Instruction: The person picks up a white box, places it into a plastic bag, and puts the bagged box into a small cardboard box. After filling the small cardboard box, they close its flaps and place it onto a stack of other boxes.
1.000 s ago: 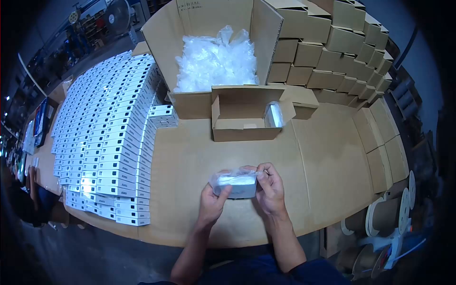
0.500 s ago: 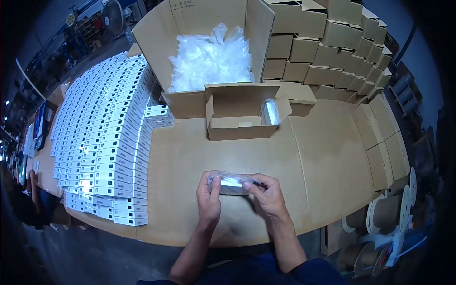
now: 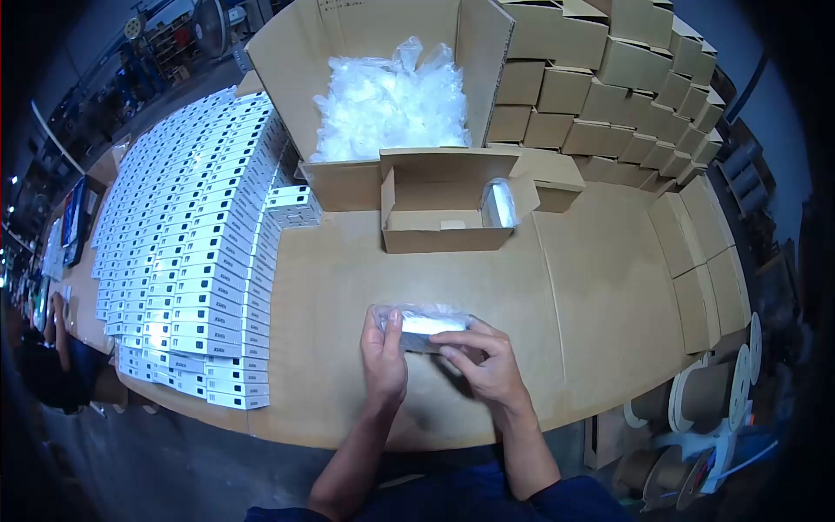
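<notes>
A small box in clear plastic wrap is held over the near middle of the table. My left hand grips its left end, thumb on top. At its right end my right hand holds it, fingers bent along the near edge. Beyond the hands stands an open cardboard box with one wrapped item upright at its right end. Behind that, a large open carton holds a heap of clear plastic bags.
Many stacked small white boxes cover the table's left side. Brown cardboard boxes are piled at the back right, with more along the right edge. Cable spools stand at the lower right. Another person's hand shows at far left.
My right hand's fingers have shifted left along the near side of the wrapped box, and its top now faces the camera more. The view has shifted slightly.
</notes>
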`<state>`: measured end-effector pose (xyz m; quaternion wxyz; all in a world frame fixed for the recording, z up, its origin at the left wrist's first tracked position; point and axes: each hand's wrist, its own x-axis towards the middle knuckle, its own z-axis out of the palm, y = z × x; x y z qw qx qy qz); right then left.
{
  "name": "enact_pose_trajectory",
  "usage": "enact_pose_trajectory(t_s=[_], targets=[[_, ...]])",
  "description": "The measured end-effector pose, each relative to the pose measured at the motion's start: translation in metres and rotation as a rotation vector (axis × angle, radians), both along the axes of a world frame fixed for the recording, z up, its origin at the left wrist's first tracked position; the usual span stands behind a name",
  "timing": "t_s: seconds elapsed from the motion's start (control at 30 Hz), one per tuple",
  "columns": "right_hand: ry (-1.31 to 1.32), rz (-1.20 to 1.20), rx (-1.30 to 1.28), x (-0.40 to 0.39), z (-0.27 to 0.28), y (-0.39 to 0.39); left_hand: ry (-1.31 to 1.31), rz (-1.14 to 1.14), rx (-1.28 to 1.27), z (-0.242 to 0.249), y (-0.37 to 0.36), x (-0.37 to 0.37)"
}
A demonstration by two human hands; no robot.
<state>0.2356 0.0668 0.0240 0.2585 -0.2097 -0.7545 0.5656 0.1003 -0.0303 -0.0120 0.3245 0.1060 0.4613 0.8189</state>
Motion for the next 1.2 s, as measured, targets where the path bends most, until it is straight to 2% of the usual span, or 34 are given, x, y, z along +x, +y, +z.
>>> enact_pose_trajectory(t_s=[0.17, 0.33, 0.43, 0.53, 0.63, 0.7, 0.73, 0.8, 0.83, 0.9, 1.07, 1.17, 1.2], targets=[[0.059, -0.032, 0.006, -0.004, 0.002, 0.001, -0.168, -0.051, 0.072, -0.009, -0.007, -0.006], [-0.044, -0.017, -0.079, 0.002, 0.006, 0.006, -0.203, -0.116, 0.114, -0.021, -0.015, -0.012], [-0.044, -0.024, -0.085, 0.004, 0.004, 0.010, -0.146, -0.099, 0.028, 0.009, -0.015, -0.008], [-0.007, -0.035, -0.080, 0.007, -0.005, 0.013, -0.097, -0.196, 0.124, 0.030, -0.021, -0.010], [0.035, -0.024, -0.036, 0.010, -0.007, 0.014, 0.294, -0.416, -0.007, 0.032, -0.030, -0.020], [0.046, 0.011, 0.002, 0.010, -0.002, 0.015, 0.296, -0.527, -0.102, 0.024, -0.033, -0.031], [0.042, 0.015, 0.053, 0.011, -0.003, 0.017, 0.298, -0.583, -0.148, 0.022, -0.033, -0.034], [0.033, 0.016, 0.157, 0.013, -0.004, 0.021, 0.433, -0.529, -0.158, 0.022, -0.032, -0.034], [0.028, -0.071, 0.168, 0.009, 0.006, 0.017, 0.502, -0.502, -0.159, 0.022, -0.031, -0.034], [0.013, -0.247, 0.192, 0.003, 0.030, 0.008, 0.453, -0.495, -0.173, 0.026, -0.030, -0.034], [-0.150, 0.038, 0.714, 0.008, 0.037, 0.024, 0.551, -0.529, -0.170, 0.024, -0.023, -0.044], [-0.260, 0.184, 0.728, 0.004, 0.046, 0.030, 0.641, -0.571, -0.154, 0.026, -0.017, -0.057], [-0.260, 0.171, 0.811, 0.000, 0.056, 0.029, 0.675, -0.586, -0.152, 0.024, -0.015, -0.063]])
